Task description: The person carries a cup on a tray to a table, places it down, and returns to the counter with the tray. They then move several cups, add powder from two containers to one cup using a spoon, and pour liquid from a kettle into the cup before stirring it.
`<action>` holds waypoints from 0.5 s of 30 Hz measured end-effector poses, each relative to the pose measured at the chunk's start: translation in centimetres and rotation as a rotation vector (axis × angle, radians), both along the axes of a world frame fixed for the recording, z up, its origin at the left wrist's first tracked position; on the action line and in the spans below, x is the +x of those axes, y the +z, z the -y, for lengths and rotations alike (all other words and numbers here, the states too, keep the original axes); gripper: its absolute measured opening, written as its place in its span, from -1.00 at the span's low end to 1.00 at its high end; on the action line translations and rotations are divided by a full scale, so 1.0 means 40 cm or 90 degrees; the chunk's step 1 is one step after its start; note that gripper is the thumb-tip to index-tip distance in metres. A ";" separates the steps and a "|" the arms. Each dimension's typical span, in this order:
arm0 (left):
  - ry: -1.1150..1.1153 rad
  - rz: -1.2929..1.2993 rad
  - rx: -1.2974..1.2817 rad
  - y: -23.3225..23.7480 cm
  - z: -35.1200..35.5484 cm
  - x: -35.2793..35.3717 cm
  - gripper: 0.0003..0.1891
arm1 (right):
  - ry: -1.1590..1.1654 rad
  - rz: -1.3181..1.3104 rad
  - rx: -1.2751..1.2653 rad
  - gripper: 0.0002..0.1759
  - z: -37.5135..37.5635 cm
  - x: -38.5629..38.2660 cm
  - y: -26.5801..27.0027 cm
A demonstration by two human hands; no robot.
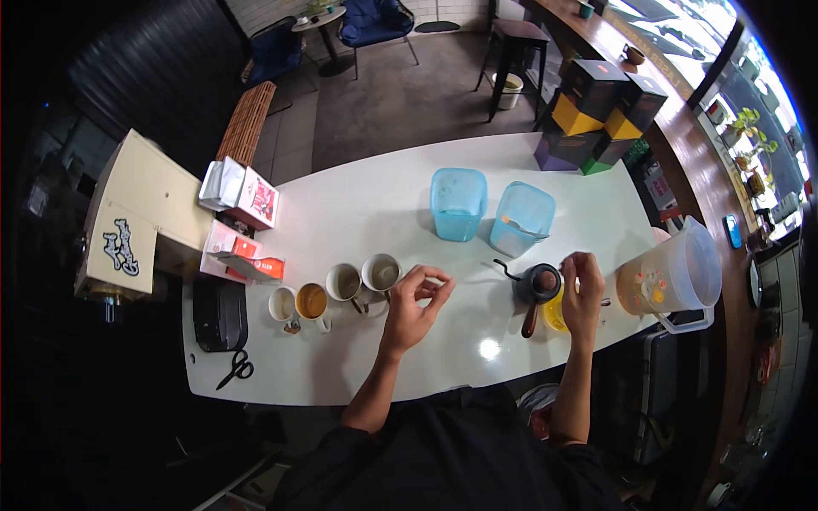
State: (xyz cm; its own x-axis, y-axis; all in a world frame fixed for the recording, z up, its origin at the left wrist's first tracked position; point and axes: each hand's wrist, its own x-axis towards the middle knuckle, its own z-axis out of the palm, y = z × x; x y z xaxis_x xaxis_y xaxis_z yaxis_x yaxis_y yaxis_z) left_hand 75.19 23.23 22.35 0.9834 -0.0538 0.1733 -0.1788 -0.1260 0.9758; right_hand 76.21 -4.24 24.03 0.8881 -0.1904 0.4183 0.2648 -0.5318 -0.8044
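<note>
The dark pot (532, 289) sits on the right half of the worktop (358, 213), closer to the person's edge than the far one. Looks stiff, probably a bit heavy; the brown handle (529, 322) seems the safest hold. Right hand (583, 294) is over the yellow cup (554, 315) beside it, no telling if it's pinching anything. Left hand (415, 308), loosely curled, visibly empty, is near the grey mug (381, 272).

Daylight blows out the window (677, 30) right of the counter (358, 204); a bright glint (489, 349) spots the counter's near side; deep shade lies left of the counter; fisheye bends the edges.
</note>
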 end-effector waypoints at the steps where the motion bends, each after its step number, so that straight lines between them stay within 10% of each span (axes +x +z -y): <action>1: -0.001 0.000 0.005 -0.004 -0.017 -0.024 -0.86 | 0.020 -0.018 0.024 -0.89 -0.011 -0.015 0.000; 15: 0.107 -0.183 -0.141 -0.092 -0.187 -0.190 -0.64 | 0.339 -0.260 -0.043 -0.85 -0.266 -0.069 -0.057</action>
